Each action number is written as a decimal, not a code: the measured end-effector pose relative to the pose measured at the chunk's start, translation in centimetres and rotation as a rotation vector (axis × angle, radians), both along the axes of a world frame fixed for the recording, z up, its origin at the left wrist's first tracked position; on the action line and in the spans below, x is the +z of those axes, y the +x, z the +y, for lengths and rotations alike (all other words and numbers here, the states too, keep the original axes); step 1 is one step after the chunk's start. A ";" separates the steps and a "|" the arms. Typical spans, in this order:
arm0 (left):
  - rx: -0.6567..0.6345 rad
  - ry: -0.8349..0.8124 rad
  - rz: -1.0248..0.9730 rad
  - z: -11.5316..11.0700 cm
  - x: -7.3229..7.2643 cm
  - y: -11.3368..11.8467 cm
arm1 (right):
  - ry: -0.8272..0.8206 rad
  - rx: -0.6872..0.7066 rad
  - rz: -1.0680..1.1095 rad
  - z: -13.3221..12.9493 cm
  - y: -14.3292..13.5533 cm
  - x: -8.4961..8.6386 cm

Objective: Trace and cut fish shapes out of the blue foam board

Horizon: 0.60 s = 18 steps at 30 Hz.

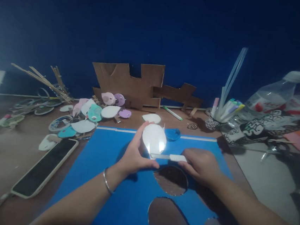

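My left hand (135, 151), with a bangle at the wrist, grips a glossy white rounded cutout (154, 136), held up above the blue sheet (111, 186). My right hand (202, 165) is closed round a white-handled craft knife (177, 158). Its blade points left and lies across the lower tip of the cutout; whether it cuts in cannot be told. Drop-shaped holes (168, 217) in the blue sheet show brown beneath. Just behind the cutout sits a small blue piece (172, 134), and a white teardrop piece (151, 118) lies farther back.
A phone (45, 168) lies at left, near a pile of white, teal and purple bird-like cutouts (94, 112). Brown cardboard (128, 84) leans on the blue wall. A green-tipped marker (173, 113), a patterned pen cup (212, 122) and plastic bottles (276, 93) stand or lie behind and right.
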<state>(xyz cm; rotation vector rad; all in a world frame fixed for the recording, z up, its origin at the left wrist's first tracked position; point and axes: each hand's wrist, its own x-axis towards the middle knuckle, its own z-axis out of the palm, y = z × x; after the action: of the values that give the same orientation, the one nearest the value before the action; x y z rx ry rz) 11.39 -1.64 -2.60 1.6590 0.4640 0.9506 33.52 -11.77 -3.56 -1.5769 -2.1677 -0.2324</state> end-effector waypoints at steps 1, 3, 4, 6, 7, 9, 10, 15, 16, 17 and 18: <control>0.001 0.000 0.002 0.0 0.0 0.0 | -0.002 0.000 0.002 0.0 0.0 0.0; -0.003 -0.001 0.004 0.0 0.0 0.0 | -0.010 0.001 0.004 0.0 0.0 -0.1; -0.007 -0.003 0.004 0.0 0.0 0.0 | -0.014 0.000 0.005 0.0 0.0 -0.1; -0.015 -0.006 0.005 0.0 0.0 0.0 | -0.017 -0.002 0.005 0.0 0.0 -0.2; -0.018 -0.008 0.006 0.0 0.0 0.0 | -0.016 -0.004 0.004 0.0 0.0 -0.2; -0.021 -0.011 0.006 -0.1 0.0 0.0 | -0.018 -0.006 0.000 0.0 -0.1 -0.2; -0.022 -0.011 0.005 -0.1 0.0 0.0 | -0.018 -0.006 -0.001 0.0 -0.2 -0.2; -0.018 -0.002 0.024 -0.2 0.1 0.0 | 0.012 0.002 -0.008 0.0 -0.2 0.1; -0.017 -0.002 0.023 -0.2 0.2 0.0 | 0.017 0.002 -0.013 0.0 -0.1 0.1; -0.018 -0.004 0.020 -0.2 0.2 0.0 | 0.021 0.000 -0.018 0.0 0.0 0.1; -0.020 -0.005 0.016 -0.2 0.2 0.0 | 0.023 -0.002 -0.022 0.0 0.1 0.1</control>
<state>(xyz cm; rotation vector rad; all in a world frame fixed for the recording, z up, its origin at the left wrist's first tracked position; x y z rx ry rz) 11.40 -1.87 -2.36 1.6650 0.4591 0.9218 33.57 -11.74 -3.50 -1.5718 -2.1726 -0.2759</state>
